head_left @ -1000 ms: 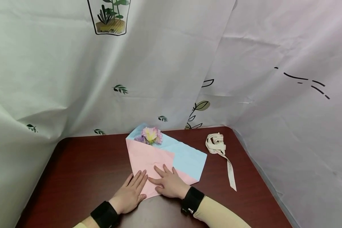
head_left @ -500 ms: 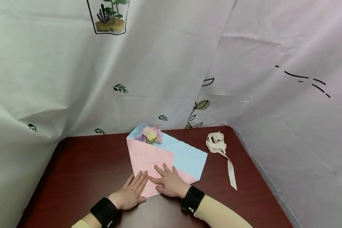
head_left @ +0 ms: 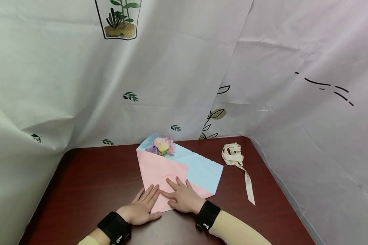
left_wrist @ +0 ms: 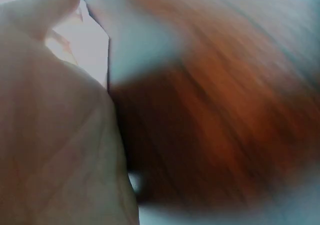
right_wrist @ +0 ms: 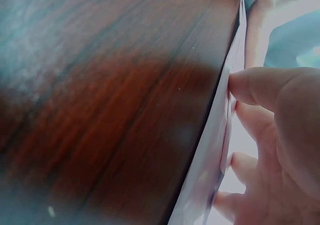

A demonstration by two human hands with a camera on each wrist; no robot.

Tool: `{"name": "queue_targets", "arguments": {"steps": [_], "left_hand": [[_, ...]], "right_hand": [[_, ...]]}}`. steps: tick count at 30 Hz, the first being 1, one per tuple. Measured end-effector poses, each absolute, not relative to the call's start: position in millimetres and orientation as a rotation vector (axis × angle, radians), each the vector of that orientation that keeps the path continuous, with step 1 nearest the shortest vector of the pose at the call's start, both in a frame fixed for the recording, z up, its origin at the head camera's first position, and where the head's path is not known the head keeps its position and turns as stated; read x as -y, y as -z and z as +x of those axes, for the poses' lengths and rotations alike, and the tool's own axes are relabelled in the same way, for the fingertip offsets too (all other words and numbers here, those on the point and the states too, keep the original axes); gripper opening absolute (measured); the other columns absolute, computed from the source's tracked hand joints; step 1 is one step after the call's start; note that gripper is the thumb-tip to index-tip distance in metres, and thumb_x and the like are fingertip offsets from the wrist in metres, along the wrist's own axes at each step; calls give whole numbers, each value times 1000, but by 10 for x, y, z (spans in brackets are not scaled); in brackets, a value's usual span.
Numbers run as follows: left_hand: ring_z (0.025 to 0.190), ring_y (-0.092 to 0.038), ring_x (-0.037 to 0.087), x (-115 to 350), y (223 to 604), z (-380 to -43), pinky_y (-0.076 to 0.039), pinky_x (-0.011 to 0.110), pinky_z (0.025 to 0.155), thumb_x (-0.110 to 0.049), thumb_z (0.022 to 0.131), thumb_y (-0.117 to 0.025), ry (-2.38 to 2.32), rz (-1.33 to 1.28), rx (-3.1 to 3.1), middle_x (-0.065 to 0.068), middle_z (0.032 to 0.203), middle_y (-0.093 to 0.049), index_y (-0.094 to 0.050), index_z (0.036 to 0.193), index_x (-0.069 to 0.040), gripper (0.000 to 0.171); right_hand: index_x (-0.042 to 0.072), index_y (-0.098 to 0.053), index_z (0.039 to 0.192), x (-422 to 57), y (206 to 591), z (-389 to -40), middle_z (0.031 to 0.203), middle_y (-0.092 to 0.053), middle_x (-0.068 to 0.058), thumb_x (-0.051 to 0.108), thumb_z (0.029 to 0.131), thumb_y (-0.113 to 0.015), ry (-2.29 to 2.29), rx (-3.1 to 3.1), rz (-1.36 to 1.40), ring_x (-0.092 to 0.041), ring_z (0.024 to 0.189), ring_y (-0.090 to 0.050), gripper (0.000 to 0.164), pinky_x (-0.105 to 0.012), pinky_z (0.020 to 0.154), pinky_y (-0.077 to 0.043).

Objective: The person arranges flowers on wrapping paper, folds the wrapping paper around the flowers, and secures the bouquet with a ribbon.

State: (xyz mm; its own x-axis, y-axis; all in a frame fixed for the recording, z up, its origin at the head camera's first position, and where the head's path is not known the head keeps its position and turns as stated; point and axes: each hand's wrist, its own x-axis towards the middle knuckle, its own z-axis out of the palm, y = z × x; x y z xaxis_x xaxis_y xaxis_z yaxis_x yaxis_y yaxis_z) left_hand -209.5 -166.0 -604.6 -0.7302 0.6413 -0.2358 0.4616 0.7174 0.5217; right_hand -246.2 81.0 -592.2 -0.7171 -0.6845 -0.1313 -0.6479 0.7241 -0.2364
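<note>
Pink-and-blue paper (head_left: 167,166), lower centre of head view, touched by left hand (head_left: 140,208), fingers slightly parted, and right hand (head_left: 184,198), fingers spread — layered edge (right_wrist: 215,135) only in right wrist view

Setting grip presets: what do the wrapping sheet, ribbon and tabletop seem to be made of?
Wrapping sheet: probably paper, maybe thin nonwoven; matte pink and blue, with a thin edge and flat, straight-edged folds.
Ribbon: likely woven fabric, matte cream; limp, loosely heaped loops.
Tabletop: wood or wood-look laminate, can't tell which; dark red-brown, semi-gloss, streaky grain and soft reflections.
</note>
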Motion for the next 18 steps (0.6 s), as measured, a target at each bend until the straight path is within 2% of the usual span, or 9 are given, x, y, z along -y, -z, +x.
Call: {"name": "queue_targets", "arguments": {"steps": [3, 6, 10, 14, 18], "left_hand": [[156, 10, 25, 1667, 6211, -2093, 14, 48, 119, -53, 105, -40, -554, 875, -2623, 8, 171, 2, -10, 163, -7, 80], [156, 6, 23, 1661, 6319, -2095, 16, 41, 119, -51, 106, -41, -480, 900, -2705, 5, 171, -1, -11, 164, -11, 76], [156, 3, 26, 1632, 6341, -2102, 11, 43, 120, -49, 105, -44, -447, 898, -2704, 5, 171, -2, -12, 164, -11, 77], [156, 3, 26, 1616, 6297, -2088, 6, 48, 119, -49, 104, -46, -431, 858, -2684, 5, 171, -2, -14, 163, -10, 78], [156, 2, 28, 1638, 6303, -2076, 20, 39, 117, -49, 104, -47, -413, 872, -2707, 7, 171, -4, -16, 163, -9, 78]], "right_hand": [[46, -37, 154, -836, 5931, -2473, 169, -19, -1, 43, 106, -48, 194, -2712, -1079, -40, 152, -20, 49, -72, 110, -24], [47, -30, 157, -889, 5928, -2475, 170, -14, 1, 43, 108, -42, 134, -2695, -1047, -37, 154, -15, 50, -75, 110, -17], [44, -23, 160, -1013, 5918, -2494, 170, -9, 1, 40, 110, -36, 118, -2676, -933, -35, 155, -8, 52, -75, 112, -9], [41, -23, 160, -1169, 5925, -2559, 170, -11, 1, 39, 110, -35, 86, -2703, -852, -36, 155, -8, 52, -74, 113, -9], [42, -21, 160, -1263, 6021, -2642, 170, -10, 3, 41, 110, -34, 86, -2721, -849, -37, 155, -6, 52, -75, 112, -8]]}}
